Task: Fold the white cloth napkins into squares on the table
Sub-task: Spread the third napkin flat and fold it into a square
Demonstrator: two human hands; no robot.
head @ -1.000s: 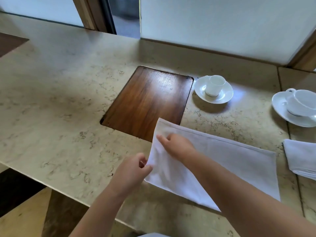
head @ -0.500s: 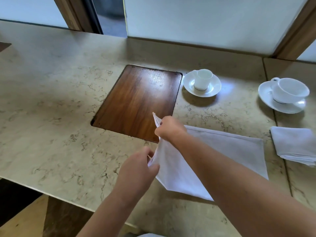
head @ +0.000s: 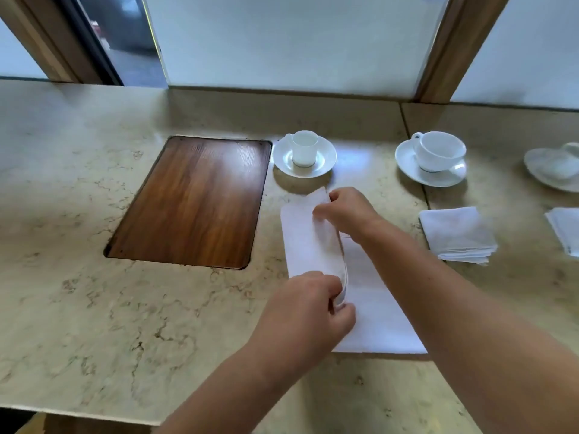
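- Spreading across the whole view is a beige marble table (head: pixel 78 308) with brown veining; its near edge shows at the lower left.
- Behind it stand frosted window panes (head: pixel 282 42) set between wooden frame posts (head: pixel 451 48), with a dark gap at the upper left.
- Left of centre, a dark wooden panel (head: pixel 191 202) with rounded corners sits inset in the stone.
- Just beyond the panel's far right corner, a small white cup (head: pixel 303 148) stands upright on a saucer (head: pixel 282 158).
- The white napkin (head: pixel 372 296) lies in the middle of the table, near the front edge, its right part flat on the stone; its left part is raised and curled over toward the right, half way through a fold.
- The left hand (head: pixel 308 311) pinches the near end of the lifted edge between thumb and curled fingers.
- The right hand (head: pixel 347 209) grips the far end of that same edge, fingers curled round the cloth, just in front of the small cup's saucer.
- Farther right, a wider white cup (head: pixel 441 150) sits on its own saucer (head: pixel 407 164).
- Near it, a folded napkin stack (head: pixel 457 233) rests in a neat square, apart from the one being folded.
- At the right border another folded napkin (head: pixel 567 227) and a blurred white dish (head: pixel 554 167) are partly cut off.
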